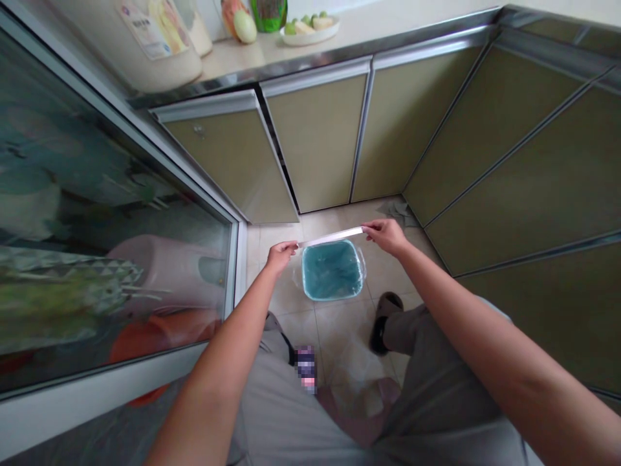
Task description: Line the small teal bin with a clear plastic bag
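As I inspect remotely, pale flat strip (332,237) stretches L hand (282,255) to R hand (385,235), each pinched tight on an end, by far rim of teal bin (334,298), contact unclear. Est. lightwt., thin, bendable; hold at ends. Bin on tiled flr. (347,333)

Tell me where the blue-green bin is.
The blue-green bin is just below and right of the head view's middle, on the tiled floor, pictured right under the white strip that the left hand and right hand hold.
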Demonstrator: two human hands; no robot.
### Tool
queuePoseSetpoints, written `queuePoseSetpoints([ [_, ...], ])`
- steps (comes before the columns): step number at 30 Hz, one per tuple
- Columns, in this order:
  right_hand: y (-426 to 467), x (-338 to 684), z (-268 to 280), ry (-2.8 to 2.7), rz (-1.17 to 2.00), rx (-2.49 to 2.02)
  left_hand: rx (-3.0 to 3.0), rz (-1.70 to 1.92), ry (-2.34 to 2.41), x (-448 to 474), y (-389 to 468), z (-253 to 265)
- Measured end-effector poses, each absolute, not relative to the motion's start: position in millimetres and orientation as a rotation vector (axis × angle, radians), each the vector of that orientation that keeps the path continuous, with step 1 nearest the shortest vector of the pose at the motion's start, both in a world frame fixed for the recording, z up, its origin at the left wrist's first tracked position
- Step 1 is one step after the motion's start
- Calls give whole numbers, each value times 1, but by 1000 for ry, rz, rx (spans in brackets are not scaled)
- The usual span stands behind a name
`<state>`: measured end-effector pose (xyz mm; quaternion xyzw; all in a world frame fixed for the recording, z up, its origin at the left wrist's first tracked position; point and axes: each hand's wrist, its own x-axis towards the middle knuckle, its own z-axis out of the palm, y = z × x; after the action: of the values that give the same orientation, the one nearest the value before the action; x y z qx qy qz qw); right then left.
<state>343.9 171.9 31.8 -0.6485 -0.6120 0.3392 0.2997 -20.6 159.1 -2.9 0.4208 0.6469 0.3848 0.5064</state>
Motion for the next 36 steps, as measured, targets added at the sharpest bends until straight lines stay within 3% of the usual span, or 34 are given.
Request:
queuePoseSetpoints([
  [9, 137, 349, 18, -2318, 928, -1772, 951, 478, 1452, -44, 119, -19],
  [13, 121, 341, -7, -2449, 943, -1821, 1019, 451, 1508, -35, 104, -41],
  [18, 113, 333, -25, -2501, 908, -2003, 1401, 410, 1619, -29, 92, -67],
  [22, 111, 329, -31, -2540, 935, -2102, 1705, 168, 1637, -32, 86, -70],
  [27, 108, 324, -37, -2557, 1028, -2097, 1793, -26, 1653, -27, 87, -55],
  [32, 112, 315, -28, -2584, 894, -2142, 1817, -58, 1705, -18, 84, -48],
  [36, 116, 287, -41, -2587, 861, -1923, 1765, -73, 1720, -16, 79, -55],
])
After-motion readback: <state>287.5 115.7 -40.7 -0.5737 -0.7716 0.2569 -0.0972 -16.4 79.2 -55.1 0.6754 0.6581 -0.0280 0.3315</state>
